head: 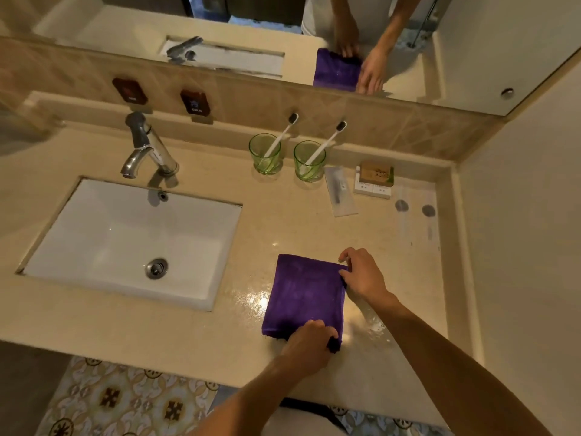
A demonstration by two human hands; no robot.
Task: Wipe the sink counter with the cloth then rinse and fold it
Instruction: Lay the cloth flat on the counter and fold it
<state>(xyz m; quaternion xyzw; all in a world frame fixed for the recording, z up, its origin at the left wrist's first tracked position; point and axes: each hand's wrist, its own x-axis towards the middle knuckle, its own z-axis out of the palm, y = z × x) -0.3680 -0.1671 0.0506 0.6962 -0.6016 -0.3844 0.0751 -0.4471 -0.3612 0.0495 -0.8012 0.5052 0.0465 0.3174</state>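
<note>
We note the purple cloth [306,294] lying folded flat on the wet counter [245,234] right of the sink [132,240], our left hand [309,343] pinching its near-right corner, our right hand [364,273] pinching its far-right corner.

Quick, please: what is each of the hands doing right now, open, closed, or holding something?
Left hand: closed, pinching the near right corner of the purple cloth.
Right hand: closed, pinching the cloth's far right corner.

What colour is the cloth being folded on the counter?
Deep purple. The cloth shows best in the head view, lying flat right of the sink.
</note>
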